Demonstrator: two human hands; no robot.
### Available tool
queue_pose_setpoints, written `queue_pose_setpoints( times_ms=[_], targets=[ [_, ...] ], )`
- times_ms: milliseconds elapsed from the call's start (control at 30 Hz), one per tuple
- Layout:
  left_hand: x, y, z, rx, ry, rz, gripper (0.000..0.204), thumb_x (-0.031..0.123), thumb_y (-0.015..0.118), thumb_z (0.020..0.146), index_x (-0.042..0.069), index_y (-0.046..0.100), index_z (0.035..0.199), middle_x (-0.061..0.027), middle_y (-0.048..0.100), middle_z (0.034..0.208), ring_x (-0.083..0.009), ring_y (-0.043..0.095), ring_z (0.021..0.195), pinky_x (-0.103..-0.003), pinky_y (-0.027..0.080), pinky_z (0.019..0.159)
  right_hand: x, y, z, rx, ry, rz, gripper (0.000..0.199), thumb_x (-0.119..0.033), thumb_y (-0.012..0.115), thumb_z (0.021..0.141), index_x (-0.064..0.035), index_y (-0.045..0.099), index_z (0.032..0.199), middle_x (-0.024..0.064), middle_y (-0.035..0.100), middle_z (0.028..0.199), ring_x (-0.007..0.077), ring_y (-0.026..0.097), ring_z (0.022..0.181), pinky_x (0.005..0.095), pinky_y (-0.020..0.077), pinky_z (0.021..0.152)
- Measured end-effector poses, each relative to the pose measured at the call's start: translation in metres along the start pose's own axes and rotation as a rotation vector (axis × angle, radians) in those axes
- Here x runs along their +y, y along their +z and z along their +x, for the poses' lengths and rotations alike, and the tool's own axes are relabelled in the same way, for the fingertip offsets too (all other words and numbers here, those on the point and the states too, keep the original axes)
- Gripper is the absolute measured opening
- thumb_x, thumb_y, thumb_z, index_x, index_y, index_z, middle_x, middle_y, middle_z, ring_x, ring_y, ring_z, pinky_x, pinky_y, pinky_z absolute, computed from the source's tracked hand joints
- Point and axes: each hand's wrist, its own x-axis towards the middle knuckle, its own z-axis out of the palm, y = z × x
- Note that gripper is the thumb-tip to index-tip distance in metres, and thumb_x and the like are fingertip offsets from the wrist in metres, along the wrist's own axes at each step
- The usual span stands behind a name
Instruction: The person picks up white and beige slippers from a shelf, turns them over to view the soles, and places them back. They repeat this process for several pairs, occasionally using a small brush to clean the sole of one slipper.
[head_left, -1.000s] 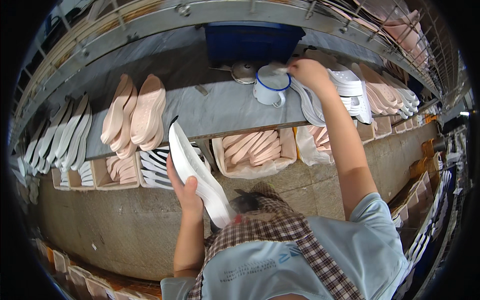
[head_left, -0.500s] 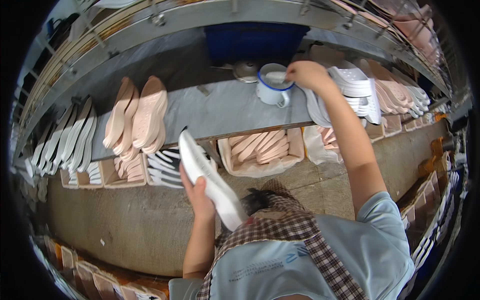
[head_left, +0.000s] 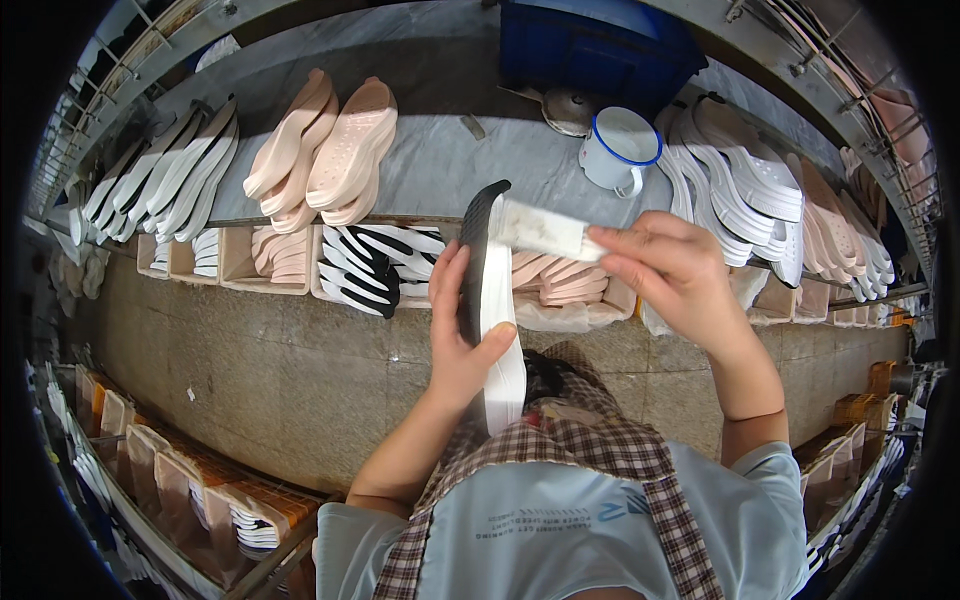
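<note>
My left hand (head_left: 465, 335) is wrapped round a shoe sole (head_left: 501, 330), white with a black underside, tilted on its side with the toe end up. The thumb lies across the white sidewall. In my right hand (head_left: 680, 280) is a flat white brush (head_left: 548, 232), pinched at one end between thumb and fingers. Its other end meets the white sidewall near the top of the sole. Beyond, on the bench, stands a white enamel mug (head_left: 612, 165) with a blue rim, its contents hard to make out.
Pink soles (head_left: 352, 150) and white soles (head_left: 190, 170) line the grey bench (head_left: 440, 170) on the left; more white soles (head_left: 745, 190) stand on the right. A metal lid (head_left: 568, 112) lies beside a blue bin (head_left: 600, 55). Filled crates (head_left: 262, 290) sit below the bench edge.
My right hand has come out of the mug with the brush and moved to the sole. My left hand has turned the sole more upright, showing its black underside. The view has shifted.
</note>
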Motion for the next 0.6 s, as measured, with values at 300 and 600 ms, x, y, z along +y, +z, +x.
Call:
queue_pose_setpoints(
  times_ms=[300, 600],
  targets=[
    [0.003, 0.002, -0.01, 0.041, 0.085, 0.135, 0.078, 0.024, 0.073, 0.071, 0.003, 0.038, 0.137, -0.0218, 0.025, 0.141, -0.0324, 0.029, 0.131, -0.043, 0.025, 0.106, -0.004, -0.001, 0.002, -0.062, -0.169, -0.196, 0.023, -0.017, 0.07, 0.077, -0.0118, 0.071, 0.099, 0.0041, 0.052, 0.061, 0.0189, 0.052, 0.049, 0.0302, 0.041, 0.043],
    [0.004, 0.005, -0.016, 0.042, 0.075, 0.145, 0.077, 0.02, 0.073, 0.07, 0.003, 0.039, 0.136, -0.0215, 0.026, 0.142, -0.0324, 0.028, 0.132, -0.043, 0.025, 0.107, 0.002, -0.005, 0.001, -0.058, -0.106, -0.199, 0.021, -0.016, 0.068, 0.078, -0.0107, 0.071, 0.098, 0.0048, 0.054, 0.061, 0.0201, 0.054, 0.049, 0.0302, 0.042, 0.043]
  ],
)
